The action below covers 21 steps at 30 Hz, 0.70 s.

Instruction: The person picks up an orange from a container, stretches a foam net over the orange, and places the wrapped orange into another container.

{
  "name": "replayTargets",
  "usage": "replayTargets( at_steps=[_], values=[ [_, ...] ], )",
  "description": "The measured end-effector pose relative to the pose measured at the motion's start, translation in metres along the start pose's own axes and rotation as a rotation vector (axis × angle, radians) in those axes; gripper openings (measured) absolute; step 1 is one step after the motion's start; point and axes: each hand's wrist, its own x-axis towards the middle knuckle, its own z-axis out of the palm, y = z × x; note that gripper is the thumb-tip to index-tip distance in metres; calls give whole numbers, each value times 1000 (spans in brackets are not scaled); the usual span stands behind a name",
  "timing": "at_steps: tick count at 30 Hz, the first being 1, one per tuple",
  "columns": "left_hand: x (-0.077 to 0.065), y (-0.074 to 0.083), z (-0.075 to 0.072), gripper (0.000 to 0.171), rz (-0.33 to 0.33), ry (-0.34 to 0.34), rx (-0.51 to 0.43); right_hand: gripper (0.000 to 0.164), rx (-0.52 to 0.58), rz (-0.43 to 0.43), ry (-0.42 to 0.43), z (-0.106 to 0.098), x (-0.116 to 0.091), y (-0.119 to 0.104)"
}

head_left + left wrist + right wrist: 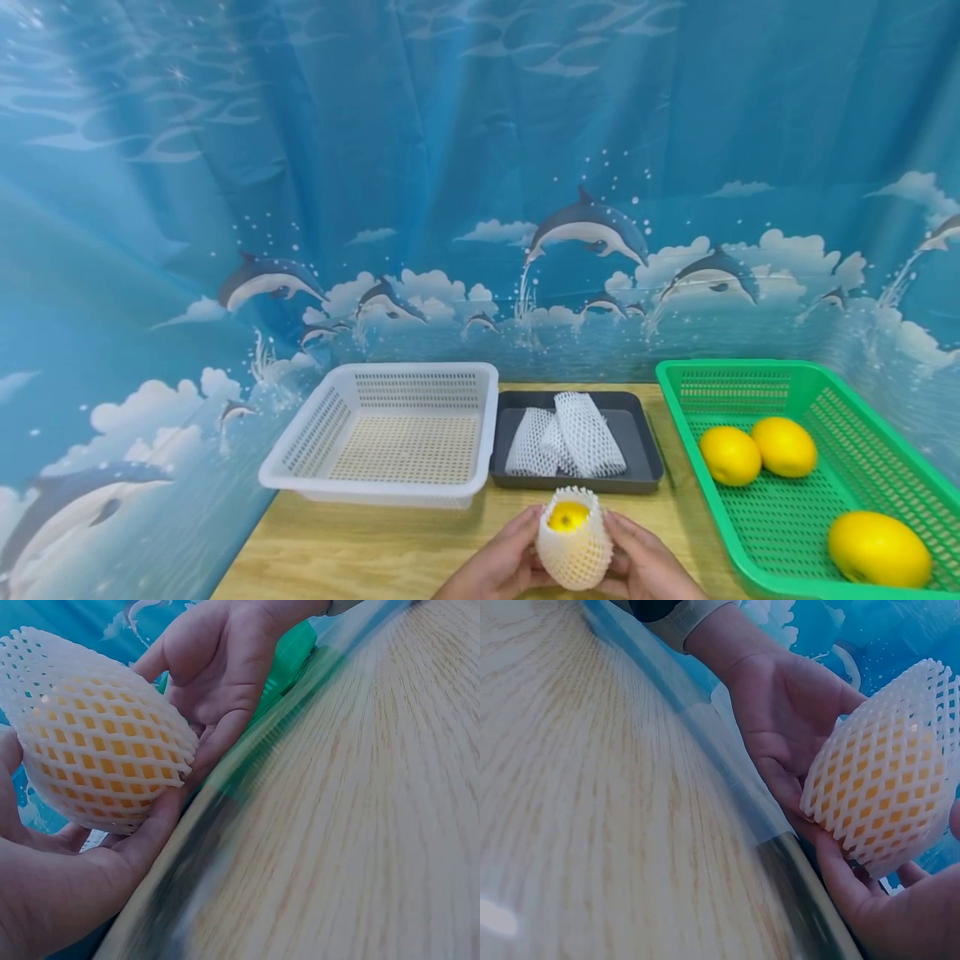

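Observation:
A yellow fruit (pixel 567 517) sits inside a white foam net sleeve (pixel 573 557), held upright between both hands above the table's near side. My left hand (pixel 501 557) grips its left side, thumb near the sleeve's upper part and fingers curled under. From the right, my right hand (pixel 643 557) holds it the same way. In the left wrist view the foam net (pixel 105 750) wraps the fruit's sides, with a loose end of netting beyond its top. The right wrist view shows fingers of both hands meeting below the sleeved fruit (pixel 885 780).
Behind the hands, a dark grey tray (pixel 641 446) bears several flat foam net sleeves (pixel 588 437). A white plastic basket (pixel 378 490) stands left of it. To the right, a green basket (pixel 720 517) contains three yellow fruits (pixel 877 550). A dolphin-print curtain (pixel 480 167) hangs behind the wooden table (pixel 337 546).

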Motion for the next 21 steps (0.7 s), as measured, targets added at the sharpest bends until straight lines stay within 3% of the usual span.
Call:
replayTargets(
  at_steps=[4, 12, 21],
  values=[
    [0, -1, -1, 53, 8, -6, 1, 66, -14, 7, 4, 3, -1, -2],
    [1, -4, -1, 45, 35, 34, 14, 53, 2, 5, -47, 2, -2, -2],
    [3, -7, -4, 38, 18, 56, 18, 66, -14, 43, -125, -1, -1, -2]
  ],
)
